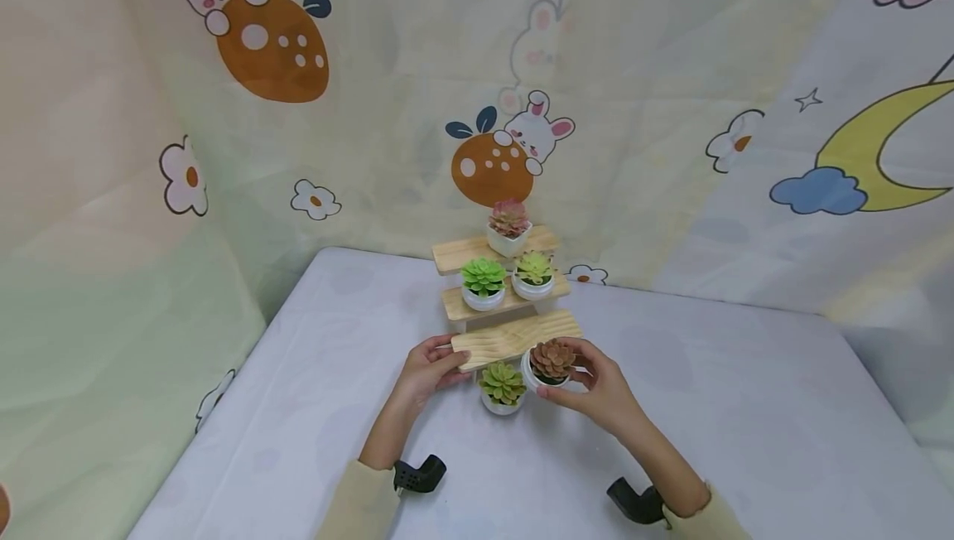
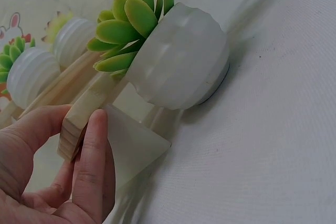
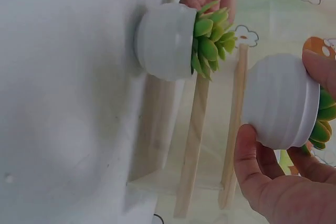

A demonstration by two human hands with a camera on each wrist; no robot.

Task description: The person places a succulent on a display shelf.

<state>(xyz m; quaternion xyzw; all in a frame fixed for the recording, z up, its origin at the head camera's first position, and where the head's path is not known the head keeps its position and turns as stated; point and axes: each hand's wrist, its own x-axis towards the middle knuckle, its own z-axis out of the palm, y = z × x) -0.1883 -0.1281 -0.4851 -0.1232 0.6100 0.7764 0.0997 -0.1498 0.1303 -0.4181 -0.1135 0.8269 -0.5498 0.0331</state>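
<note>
A three-tier wooden shelf stand (image 1: 514,335) sits mid-table. My left hand (image 1: 450,360) grips the left end of its lowest plank (image 2: 79,121), thumb on top. My right hand (image 1: 562,374) holds a white pot with a reddish-brown succulent (image 1: 551,360) at the plank's right front edge; in the right wrist view that pot (image 3: 275,98) is clasped between thumb and fingers. A green succulent pot (image 1: 502,388) stands on the table just in front of the plank, between both hands, also seen close up as the green succulent pot (image 2: 178,61).
The middle shelf carries two green succulent pots (image 1: 483,283) (image 1: 533,273); the top shelf carries a pink one (image 1: 509,225). A cartoon-print cloth backdrop (image 1: 671,109) closes in the back and sides. The table (image 1: 745,407) has a white cover.
</note>
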